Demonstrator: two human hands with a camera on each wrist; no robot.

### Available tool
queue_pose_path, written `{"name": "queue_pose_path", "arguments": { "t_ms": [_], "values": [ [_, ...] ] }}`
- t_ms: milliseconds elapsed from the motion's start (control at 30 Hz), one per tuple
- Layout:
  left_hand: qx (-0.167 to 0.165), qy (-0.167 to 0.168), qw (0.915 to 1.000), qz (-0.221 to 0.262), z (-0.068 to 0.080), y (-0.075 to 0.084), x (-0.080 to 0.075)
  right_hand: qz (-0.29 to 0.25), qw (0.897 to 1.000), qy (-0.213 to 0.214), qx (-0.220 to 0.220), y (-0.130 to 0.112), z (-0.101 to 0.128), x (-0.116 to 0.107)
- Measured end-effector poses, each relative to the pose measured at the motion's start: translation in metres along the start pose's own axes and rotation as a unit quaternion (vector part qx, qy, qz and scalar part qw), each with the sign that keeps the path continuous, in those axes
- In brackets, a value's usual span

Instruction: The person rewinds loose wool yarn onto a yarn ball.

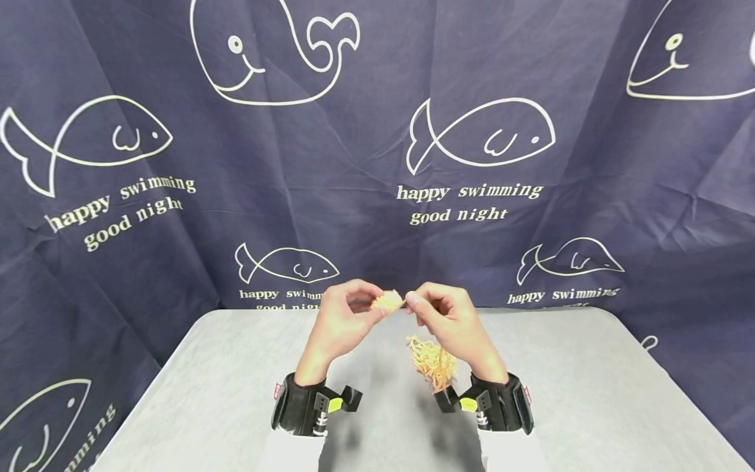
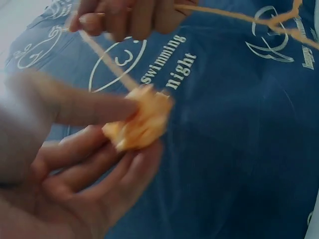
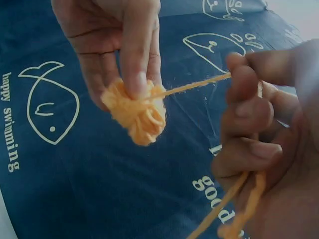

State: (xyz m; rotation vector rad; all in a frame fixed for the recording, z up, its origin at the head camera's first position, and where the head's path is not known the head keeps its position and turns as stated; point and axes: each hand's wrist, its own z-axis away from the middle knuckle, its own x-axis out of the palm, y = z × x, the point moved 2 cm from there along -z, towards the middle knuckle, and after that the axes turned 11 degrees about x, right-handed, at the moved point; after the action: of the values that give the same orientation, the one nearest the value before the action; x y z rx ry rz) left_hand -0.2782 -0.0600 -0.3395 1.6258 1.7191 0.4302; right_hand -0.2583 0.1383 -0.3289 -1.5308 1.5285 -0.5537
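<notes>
A small ball of orange-yellow yarn (image 3: 137,117) is pinched between the thumb and fingers of my left hand (image 1: 345,318). From it a taut strand (image 3: 194,85) runs across to my right hand (image 1: 445,318), whose thumb and forefinger pinch it. More yarn trails out below the curled fingers of the right hand in the right wrist view. A loose, tangled heap of the same yarn (image 1: 433,362) is below the right hand in the head view, partly hidden by that hand and the wrist camera. The left wrist view is blurred around the ball.
A pale grey table (image 1: 236,380) with rounded far corners lies under both hands. Behind it hangs a dark blue curtain (image 1: 366,151) printed with white fish, whales and lettering. Each wrist wears a black strap (image 1: 297,406) with a small camera mount.
</notes>
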Motion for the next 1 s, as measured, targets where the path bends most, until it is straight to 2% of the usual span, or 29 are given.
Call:
{"name": "queue_pose_path", "arguments": {
  "t_ms": [100,200,300,467,533,567,667,800,933,1000],
  "values": [
    [-0.001,-0.1,0.9943,0.038,0.002,0.002,0.0,-0.011,0.999,0.041,0.007,0.003,-0.001,-0.006],
    [0.023,-0.169,0.9801,0.101,0.004,0.005,0.001,-0.014,0.997,0.067,0.021,0.007,-0.002,-0.009],
    [0.053,-0.2,0.9618,0.179,0.006,0.01,0.0,-0.012,0.996,0.076,0.033,0.012,-0.002,-0.01],
    [0.072,-0.199,0.927,0.31,0.007,0.017,0.0,-0.004,0.997,0.067,0.041,0.02,-0.005,-0.007],
    [0.076,-0.18,0.9197,0.341,0.006,0.019,0.0,-0.001,0.997,0.06,0.043,0.022,-0.006,-0.005],
    [0.081,-0.166,0.9191,0.348,0.005,0.019,0.001,0.0,0.997,0.056,0.043,0.023,-0.006,-0.003],
    [0.096,-0.11,0.9275,0.344,0.003,0.022,0.001,0.003,0.998,0.042,0.044,0.026,-0.008,0.001],
    [0.086,0.006,0.9427,0.322,-0.001,0.024,0.002,0.029,0.999,0.014,0.041,0.027,-0.008,0.008],
    [0.052,0.137,0.9447,0.294,-0.003,0.024,0.004,0.081,0.996,-0.02,0.037,0.025,-0.007,0.014],
    [0.043,0.183,0.948,0.257,-0.003,0.023,0.006,0.107,0.993,-0.037,0.043,0.023,-0.006,0.017]
  ]
}}
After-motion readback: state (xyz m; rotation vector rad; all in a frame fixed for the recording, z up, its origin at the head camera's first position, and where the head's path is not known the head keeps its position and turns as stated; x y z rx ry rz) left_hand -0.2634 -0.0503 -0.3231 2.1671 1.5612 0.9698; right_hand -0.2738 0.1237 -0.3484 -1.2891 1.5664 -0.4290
